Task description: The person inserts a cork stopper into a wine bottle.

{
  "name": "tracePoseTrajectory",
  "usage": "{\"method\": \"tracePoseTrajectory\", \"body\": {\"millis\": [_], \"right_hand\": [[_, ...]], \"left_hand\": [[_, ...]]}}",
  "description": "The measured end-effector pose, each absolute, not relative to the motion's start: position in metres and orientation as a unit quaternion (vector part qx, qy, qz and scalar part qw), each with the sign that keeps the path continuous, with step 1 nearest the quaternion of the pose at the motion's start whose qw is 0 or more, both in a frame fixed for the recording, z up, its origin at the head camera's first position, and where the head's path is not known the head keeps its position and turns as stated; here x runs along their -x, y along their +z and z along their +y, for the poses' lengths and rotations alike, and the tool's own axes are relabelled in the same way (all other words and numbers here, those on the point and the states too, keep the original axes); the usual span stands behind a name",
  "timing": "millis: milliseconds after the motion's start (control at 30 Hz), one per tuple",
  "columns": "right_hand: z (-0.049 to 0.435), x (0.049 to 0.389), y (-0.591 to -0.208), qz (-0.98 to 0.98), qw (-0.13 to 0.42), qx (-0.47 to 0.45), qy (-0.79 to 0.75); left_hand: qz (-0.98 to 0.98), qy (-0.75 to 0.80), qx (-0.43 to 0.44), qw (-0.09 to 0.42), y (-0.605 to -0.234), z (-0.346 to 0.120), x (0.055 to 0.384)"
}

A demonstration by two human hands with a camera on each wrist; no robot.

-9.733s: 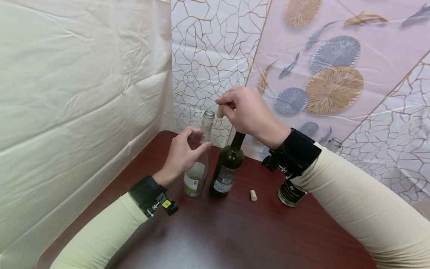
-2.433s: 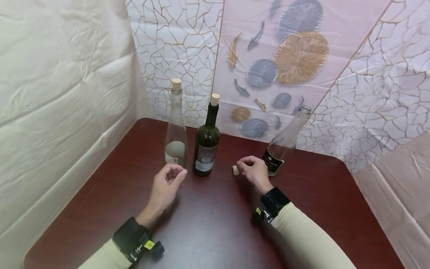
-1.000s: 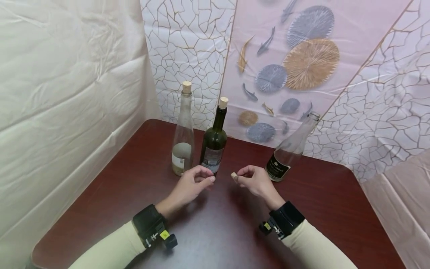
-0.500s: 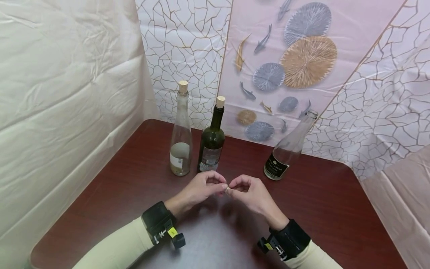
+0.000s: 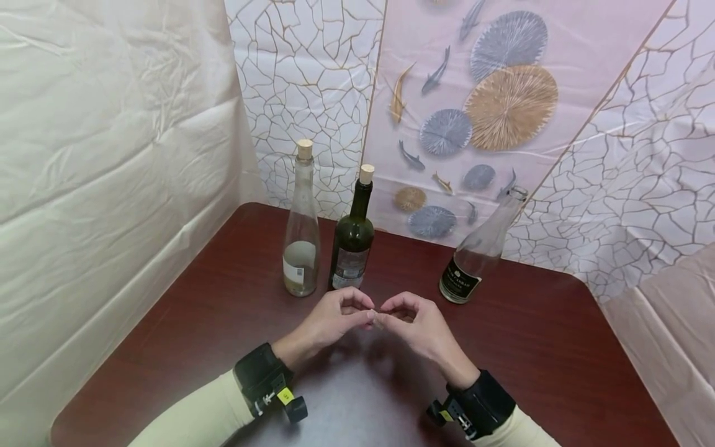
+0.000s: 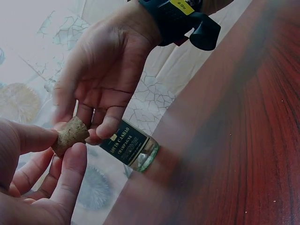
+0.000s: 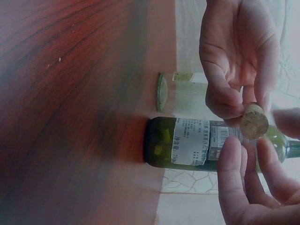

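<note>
A small cork (image 6: 71, 136) is held in the air between both hands, mostly hidden behind the fingers in the head view. My left hand (image 5: 337, 313) pinches it between thumb and index finger, as the left wrist view shows. From the other side, the curled fingertips of my right hand (image 5: 419, 323) close about the same cork (image 7: 254, 123). One end face of the cork points towards the right wrist camera. Just behind the left hand stands a dark green wine bottle (image 5: 354, 239) with a cork (image 5: 366, 174) in its mouth.
Left of the green bottle, a clear bottle (image 5: 301, 248) carries a cork (image 5: 304, 149) in its neck. Further right stands a clear, black-labelled bottle (image 5: 475, 257) with an uncorked mouth. All three are on a dark red table (image 5: 536, 366); patterned cloth (image 5: 318, 74) hangs behind.
My right hand has picked the cork up from the table and carried it left to meet my left hand, which moved right. Since the oldest frame, corks have come into two bottles.
</note>
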State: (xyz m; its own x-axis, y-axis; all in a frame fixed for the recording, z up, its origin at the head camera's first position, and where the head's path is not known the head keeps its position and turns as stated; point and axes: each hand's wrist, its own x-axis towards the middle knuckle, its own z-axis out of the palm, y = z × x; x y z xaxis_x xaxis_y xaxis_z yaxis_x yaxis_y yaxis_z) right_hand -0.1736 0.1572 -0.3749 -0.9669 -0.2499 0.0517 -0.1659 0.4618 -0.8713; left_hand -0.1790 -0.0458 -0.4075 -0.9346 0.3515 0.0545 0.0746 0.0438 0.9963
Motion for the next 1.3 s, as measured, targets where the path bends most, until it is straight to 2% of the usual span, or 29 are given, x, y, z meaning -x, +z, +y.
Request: {"method": "tracePoseTrajectory", "body": {"millis": [100, 267, 367, 467, 633, 1000, 1300], "right_hand": [[0.159, 0.17, -0.375, 0.82, 0.066, 0.077, -0.563], [0.161, 0.168, -0.378, 0.673, 0.145, -0.008, -0.726], [0.165, 0.167, -0.381, 0.588, 0.192, -0.02, -0.785], [0.169, 0.167, -0.383, 0.517, 0.24, -0.021, -0.821], [0.172, 0.164, -0.382, 0.457, 0.277, -0.034, -0.845], [0.176, 0.164, -0.384, 0.441, 0.279, -0.035, -0.852], [0.18, 0.163, -0.386, 0.475, 0.256, -0.029, -0.841]], "left_hand": [[0.722, 0.67, -0.153, 0.081, -0.405, -0.044, 0.176], [0.754, 0.632, -0.182, -0.006, -0.395, -0.04, 0.166], [0.765, 0.603, -0.218, -0.061, -0.393, -0.037, 0.161], [0.762, 0.59, -0.248, -0.092, -0.396, -0.036, 0.16], [0.754, 0.591, -0.268, -0.102, -0.396, -0.034, 0.158], [0.752, 0.587, -0.285, -0.098, -0.397, -0.032, 0.159], [0.761, 0.578, -0.283, -0.081, -0.397, -0.029, 0.162]]}}
